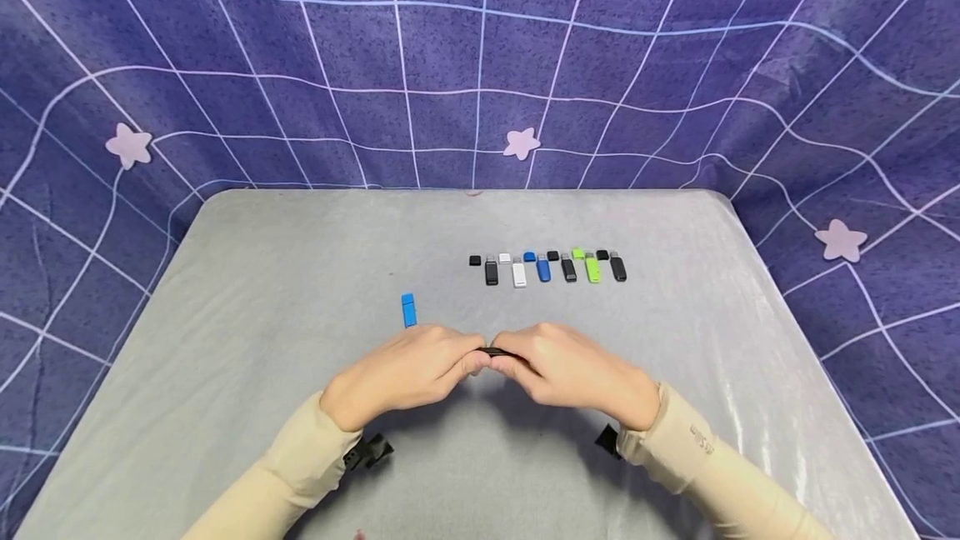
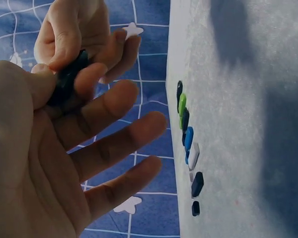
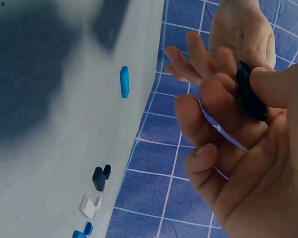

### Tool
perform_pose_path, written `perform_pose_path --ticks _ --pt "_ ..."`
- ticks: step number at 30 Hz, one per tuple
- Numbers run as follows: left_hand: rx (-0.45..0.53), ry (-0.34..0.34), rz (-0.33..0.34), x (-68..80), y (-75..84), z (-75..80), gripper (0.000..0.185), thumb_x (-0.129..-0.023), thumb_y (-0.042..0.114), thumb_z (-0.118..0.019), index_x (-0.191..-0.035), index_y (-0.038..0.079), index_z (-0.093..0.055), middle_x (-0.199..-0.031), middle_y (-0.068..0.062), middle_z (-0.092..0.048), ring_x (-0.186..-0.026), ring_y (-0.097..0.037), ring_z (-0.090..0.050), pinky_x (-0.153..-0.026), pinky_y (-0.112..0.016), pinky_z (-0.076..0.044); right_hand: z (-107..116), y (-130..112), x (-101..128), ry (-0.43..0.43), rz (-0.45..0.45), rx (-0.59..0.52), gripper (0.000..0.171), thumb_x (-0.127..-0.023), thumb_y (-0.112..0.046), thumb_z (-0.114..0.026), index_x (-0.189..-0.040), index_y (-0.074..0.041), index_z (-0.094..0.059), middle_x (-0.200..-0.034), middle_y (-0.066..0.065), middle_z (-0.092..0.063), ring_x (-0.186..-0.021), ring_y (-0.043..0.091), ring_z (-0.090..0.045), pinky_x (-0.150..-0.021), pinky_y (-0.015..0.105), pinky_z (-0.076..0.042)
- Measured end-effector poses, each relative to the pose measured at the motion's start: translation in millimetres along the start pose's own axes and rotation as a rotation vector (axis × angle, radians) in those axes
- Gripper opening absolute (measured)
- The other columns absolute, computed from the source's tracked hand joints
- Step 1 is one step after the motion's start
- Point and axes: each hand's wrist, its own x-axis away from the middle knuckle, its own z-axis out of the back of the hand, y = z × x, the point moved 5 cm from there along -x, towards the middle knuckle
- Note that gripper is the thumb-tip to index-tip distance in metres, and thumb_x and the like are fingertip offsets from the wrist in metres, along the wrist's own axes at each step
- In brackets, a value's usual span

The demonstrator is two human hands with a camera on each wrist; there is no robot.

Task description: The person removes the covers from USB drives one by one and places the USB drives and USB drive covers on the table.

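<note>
In the head view my left hand (image 1: 416,367) and right hand (image 1: 577,367) meet over the near middle of the table. Between them is a small black USB stick (image 1: 497,352), each hand pinching one end with thumb and forefinger. The left wrist view has the black stick (image 2: 69,82) largely covered by fingertips, while the other left fingers spread outward. From the right wrist, more of the dark stick (image 3: 251,94) shows under the thumb, the remaining fingers bent loosely. Beyond my left hand lies a blue USB stick (image 1: 408,311) with its cap on.
Farther back is a row of uncapped USB sticks, including a white one (image 1: 519,274), a blue one (image 1: 543,270) and a green one (image 1: 592,269), each with its cap beside it. The grey-covered table (image 1: 262,290) ends at a purple grid-patterned curtain (image 1: 450,48).
</note>
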Motion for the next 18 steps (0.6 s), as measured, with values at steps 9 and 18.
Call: perform_pose_path --ticks 9,18 --pt "0.027 -0.009 0.024 -0.5 -2.4 -0.8 0.034 -0.110 0.038 -0.046 -0.081 0.021 -0.049 -0.064 0.015 -0.045 -0.054 0.002 -0.041 -0.053 -0.019 -0.037 6.0 1.9 -2.0 0.040 -0.015 -0.038 0.017 -0.105 -0.018 -0.057 -0.113 -0.013 -0.072 -0.098 -0.007 -0.074 -0.080 -0.001 -0.061 -0.077 0.019 -0.055" --pt "0.067 -0.025 0.027 1.5 -6.9 -2.2 0.031 -0.111 0.035 -0.045 -0.084 0.021 -0.050 -0.065 0.015 -0.044 -0.056 0.002 -0.041 -0.054 -0.020 -0.037 6.6 4.3 -2.5 0.033 -0.028 -0.048 0.018 -0.102 -0.014 -0.057 -0.112 -0.014 -0.072 -0.091 -0.010 -0.067 -0.076 0.001 -0.057 -0.071 0.020 -0.052"
